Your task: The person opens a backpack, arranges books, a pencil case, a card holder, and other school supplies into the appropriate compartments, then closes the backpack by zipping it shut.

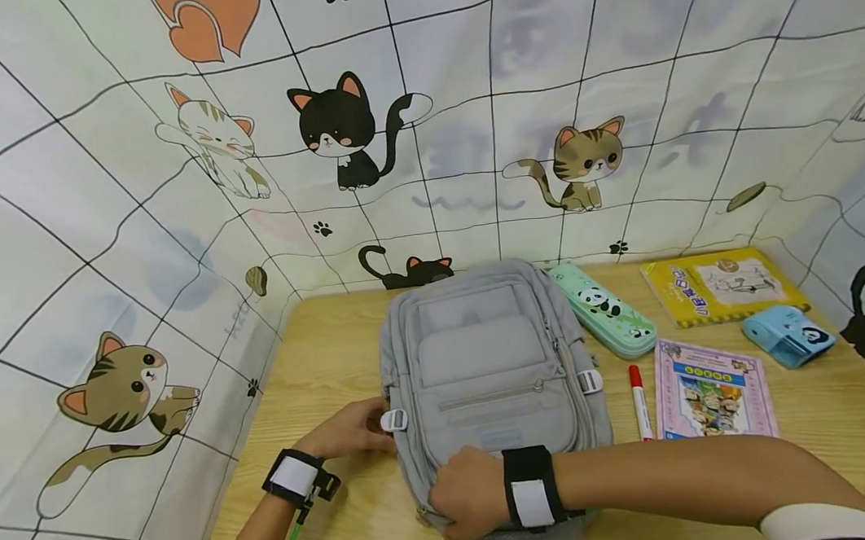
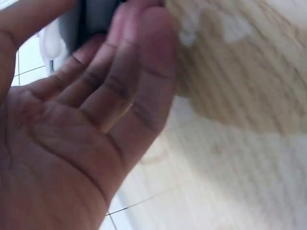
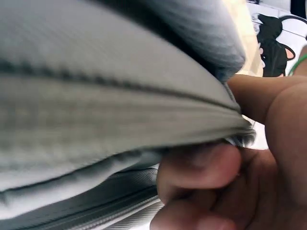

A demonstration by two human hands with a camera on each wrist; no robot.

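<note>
The right hand (image 3: 254, 177) grips the edge of the grey bag (image 3: 120, 91) with curled fingers; a zipper (image 3: 129, 208) runs at left, a black cat print (image 3: 273, 50) far right.

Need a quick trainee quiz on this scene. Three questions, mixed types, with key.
1. Which hand is over the front of the backpack?
2. Which animal is printed on the pencil case? A) fox B) panda C) rabbit
3. True or false: the marker beside the lilac book has a red cap.

Key:
1. The right hand
2. B
3. True
</note>
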